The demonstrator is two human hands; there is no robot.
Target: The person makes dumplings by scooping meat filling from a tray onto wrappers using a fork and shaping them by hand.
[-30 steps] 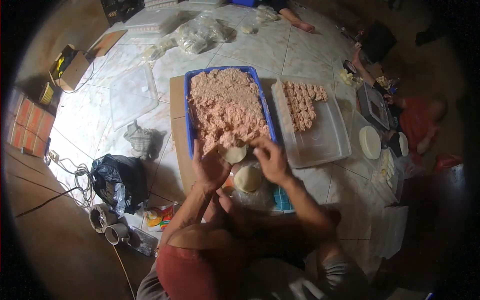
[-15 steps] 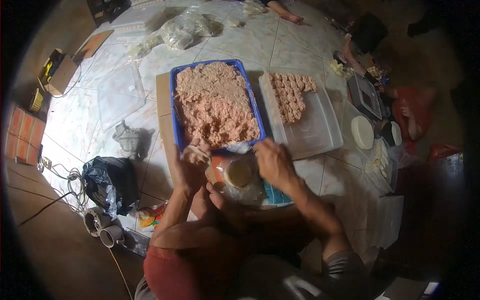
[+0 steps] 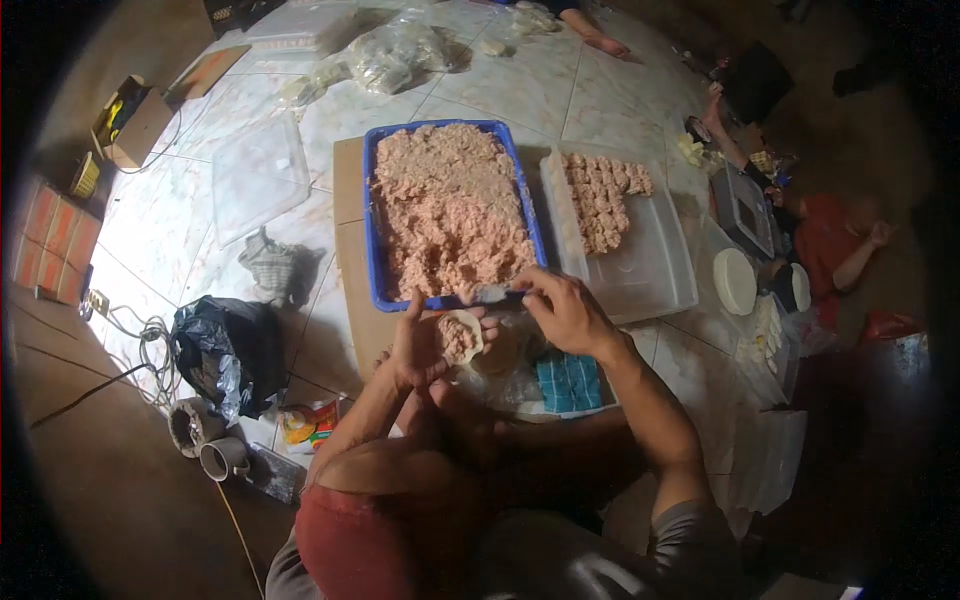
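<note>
On the upturned palm of my left hand lies a round dumpling wrapper with a lump of pinkish meat filling on it. My right hand pinches a small, pale, flat spreading tool by one end. The tool is at the near rim of a blue tub, which is heaped with minced filling and scooped lower towards me. Behind my left fingertips, a pack of round wrappers in clear plastic is partly hidden. Rows of shaped dumplings fill part of a clear container on the right.
The tub rests on cardboard on the tiled floor. A blue checked cloth lies near my leg. At left are a crumpled cloth, a clear lid, a black bag and a mug. Another person sits at right.
My left hand has shifted right and opened flatter, showing the wrapper and filling. The right hand has moved slightly with the tool along the tub's near rim. The whole view has shifted a little.
</note>
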